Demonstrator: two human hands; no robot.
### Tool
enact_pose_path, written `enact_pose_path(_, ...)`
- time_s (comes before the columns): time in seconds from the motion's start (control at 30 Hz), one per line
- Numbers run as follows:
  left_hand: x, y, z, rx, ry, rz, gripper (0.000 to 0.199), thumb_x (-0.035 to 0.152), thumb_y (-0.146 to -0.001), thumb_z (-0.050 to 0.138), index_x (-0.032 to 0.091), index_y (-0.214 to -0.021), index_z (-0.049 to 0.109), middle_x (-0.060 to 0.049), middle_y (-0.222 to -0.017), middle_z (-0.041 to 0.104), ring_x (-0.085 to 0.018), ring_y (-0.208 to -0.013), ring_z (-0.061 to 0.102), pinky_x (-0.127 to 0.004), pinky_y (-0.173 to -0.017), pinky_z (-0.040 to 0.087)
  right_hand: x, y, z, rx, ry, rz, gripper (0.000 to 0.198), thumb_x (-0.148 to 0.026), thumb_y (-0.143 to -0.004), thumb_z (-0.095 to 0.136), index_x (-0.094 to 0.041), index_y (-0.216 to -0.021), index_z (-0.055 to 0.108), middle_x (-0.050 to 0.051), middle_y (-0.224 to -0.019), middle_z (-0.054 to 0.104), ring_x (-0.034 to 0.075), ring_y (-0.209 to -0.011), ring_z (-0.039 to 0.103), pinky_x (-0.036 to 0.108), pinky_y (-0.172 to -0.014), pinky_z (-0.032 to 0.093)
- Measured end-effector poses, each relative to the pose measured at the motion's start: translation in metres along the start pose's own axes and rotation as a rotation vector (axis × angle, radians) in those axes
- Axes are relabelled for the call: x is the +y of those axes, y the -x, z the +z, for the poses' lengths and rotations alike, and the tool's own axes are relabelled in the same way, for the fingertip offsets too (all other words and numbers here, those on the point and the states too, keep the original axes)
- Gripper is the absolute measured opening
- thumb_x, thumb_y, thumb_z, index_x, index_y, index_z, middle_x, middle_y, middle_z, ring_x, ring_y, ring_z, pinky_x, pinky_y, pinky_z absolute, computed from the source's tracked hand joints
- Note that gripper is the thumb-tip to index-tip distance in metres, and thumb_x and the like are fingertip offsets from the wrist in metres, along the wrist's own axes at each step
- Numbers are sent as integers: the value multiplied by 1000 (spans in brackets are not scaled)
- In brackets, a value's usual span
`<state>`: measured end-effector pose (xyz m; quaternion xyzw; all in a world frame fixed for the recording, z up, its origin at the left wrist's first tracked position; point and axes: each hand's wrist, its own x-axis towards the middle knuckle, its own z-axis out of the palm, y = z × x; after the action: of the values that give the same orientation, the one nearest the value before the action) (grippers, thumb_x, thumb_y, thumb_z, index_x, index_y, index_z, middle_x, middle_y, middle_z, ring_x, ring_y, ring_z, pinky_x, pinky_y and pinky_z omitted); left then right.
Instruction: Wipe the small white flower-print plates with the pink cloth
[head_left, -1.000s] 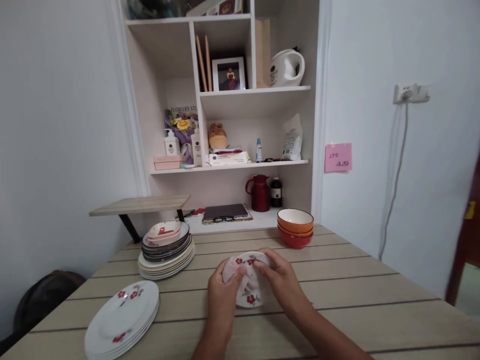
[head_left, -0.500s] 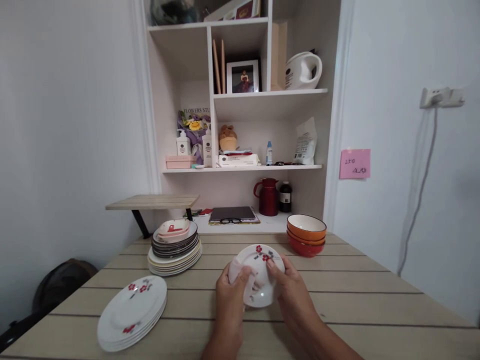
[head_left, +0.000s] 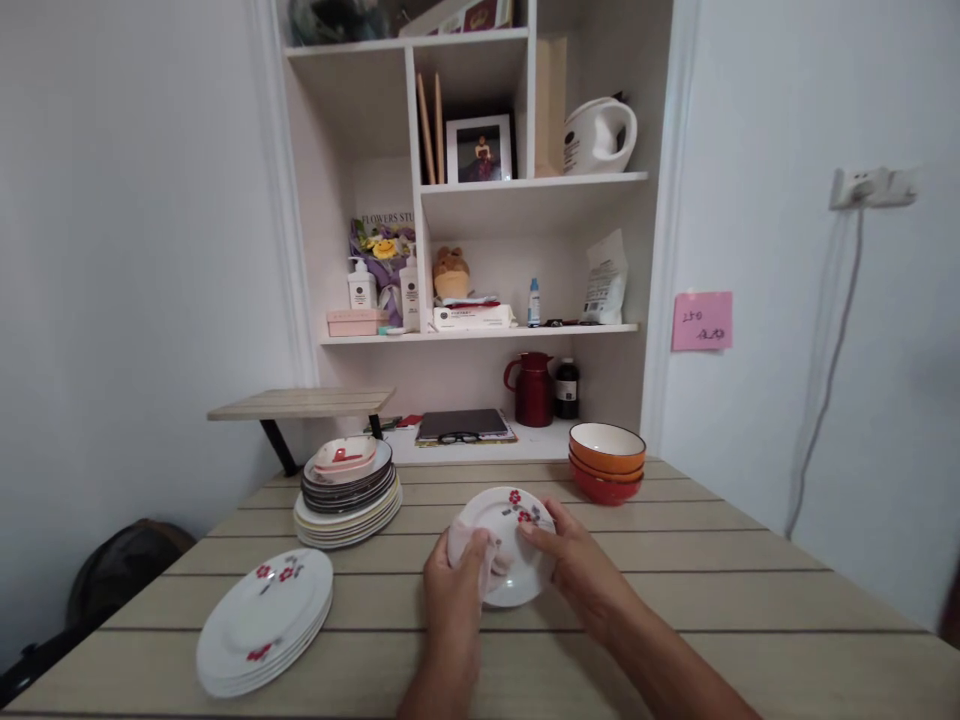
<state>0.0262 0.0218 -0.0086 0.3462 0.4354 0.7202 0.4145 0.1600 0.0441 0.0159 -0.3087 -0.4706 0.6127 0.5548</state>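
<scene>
A small white plate (head_left: 525,570) with red flowers is held up, tilted, between my two hands above the table. My right hand (head_left: 581,565) grips its right rim, thumb on the face and fingers behind. My left hand (head_left: 456,580) is closed on a thin whitish cloth or tissue (head_left: 471,548), pressed against the plate's left edge with the thumb in front. A stack of matching flowered plates (head_left: 262,630) lies on the table to the left of my left hand.
Behind that stack stands a taller pile of plates (head_left: 349,500) topped by small square dishes (head_left: 345,455). Nested orange and red bowls (head_left: 607,465) stand at the back right. A red jug (head_left: 534,390) and a dark laptop (head_left: 461,426) sit on the shelf behind the slatted table (head_left: 360,600).
The plate and both hands have shifted slightly left in view, together with a small camera turn. My right hand still holds the rim, and the cloth stays against the left edge.
</scene>
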Motion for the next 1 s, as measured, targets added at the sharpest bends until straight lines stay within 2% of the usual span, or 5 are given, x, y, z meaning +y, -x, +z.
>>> enact_pose_path(0.2,4,0,-4,-74,-396,475,21,29,-71,71,19,-89,75,-7,-87,73,-23,-82,67,-33,-79,52,-15,1,-10,40,650,-525,25,-15,-74,61,-23,-98,64,5,-98,68,22,-90,62,33,-79,47)
enact_pose_path(0.33,6,1,-7,-175,-478,619,19,28,-74,70,23,-92,75,-8,-91,73,-25,-87,66,-35,-84,51,-18,6,-8,-89,979,-739,19,-14,-81,58,-25,-91,69,4,-87,69,20,-81,62,29,-73,43)
enact_pose_path(0.6,11,3,-3,-123,-452,440,21,31,-67,76,21,-86,75,-6,-81,74,-24,-76,66,-32,-76,52,-19,8,-8,-166,838,-691,17,-24,-87,54,-25,-87,71,3,-81,70,19,-75,60,27,-70,42)
enact_pose_path(0.8,19,6,2,-66,-354,279,29,33,-63,77,16,-87,74,-6,-77,75,-22,-70,67,-30,-69,53,-18,10,-3,-95,643,-567,11,-25,-83,59,-22,-80,69,0,-73,64,17,-69,56,25,-65,40)
enact_pose_path(1.0,23,6,3,-59,-342,254,27,33,-63,77,16,-83,74,-5,-71,74,-22,-66,67,-28,-64,52,-12,9,0,-43,474,-466,9,-27,-78,64,-21,-77,70,-2,-67,62,15,-62,52,25,-61,40)
